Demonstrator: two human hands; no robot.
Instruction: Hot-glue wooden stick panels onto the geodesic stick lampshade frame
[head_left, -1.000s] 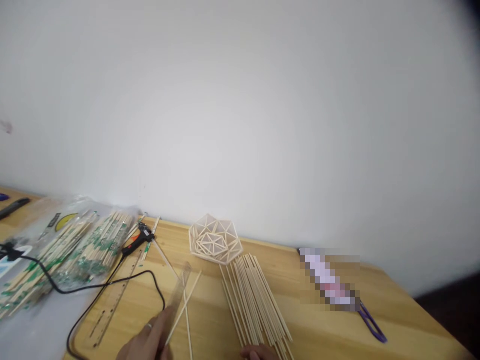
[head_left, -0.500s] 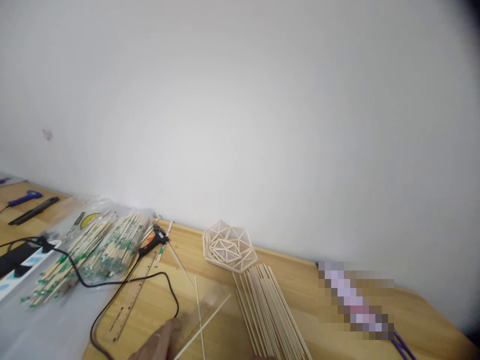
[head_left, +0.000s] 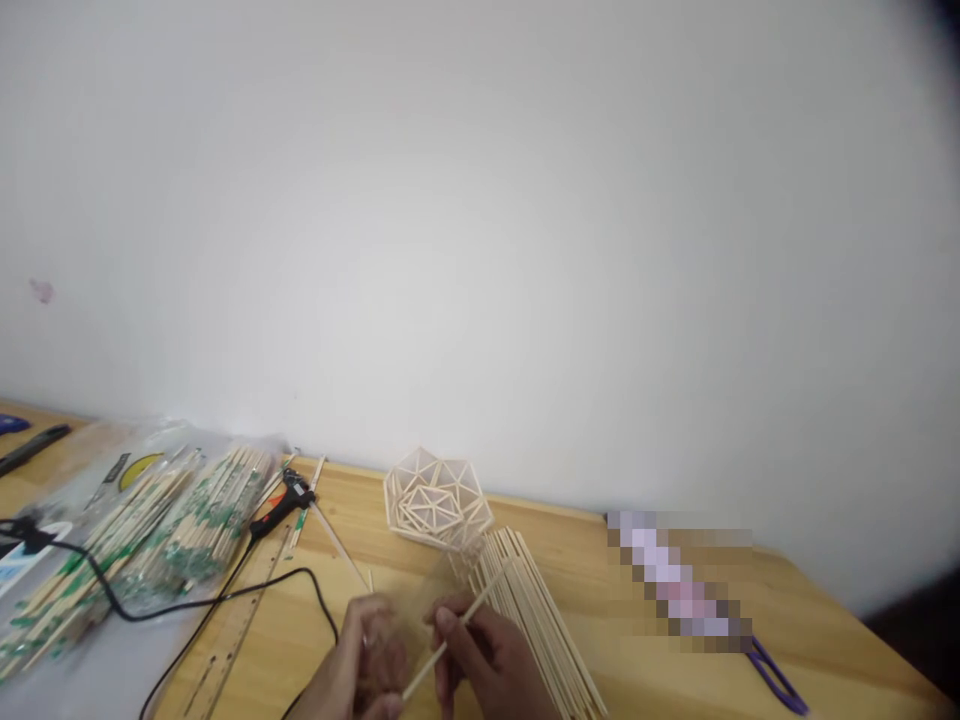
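Note:
A thin wooden stick point(head_left: 487, 592) slants up to the right between my hands. My right hand point(head_left: 491, 655) pinches it between thumb and fingers near its middle. At the stick's lower end, my left hand point(head_left: 360, 660) is curled with its thumb against the tip; its other fingers are blurred. Under and beside my right hand lies a bundle of similar bare sticks point(head_left: 551, 625). Just beyond the hands stands an open bowl-like frame point(head_left: 439, 500) of short sticks joined in triangles. A hazy, see-through smear between the hands is too blurred to name.
Left of my hands lie a black glue gun point(head_left: 279, 505) with a glue stick in its rear, its black cable point(head_left: 187, 605) and a ruler point(head_left: 244, 620). Farther left are plastic-wrapped stick packs point(head_left: 214, 510) and a power strip point(head_left: 22, 560). A pixelated item point(head_left: 675, 580) lies right, below the wall.
My right hand has come up into view from the bottom edge, gripping the stick. My left hand has moved right and turned. The view has shifted, sliding most things leftward.

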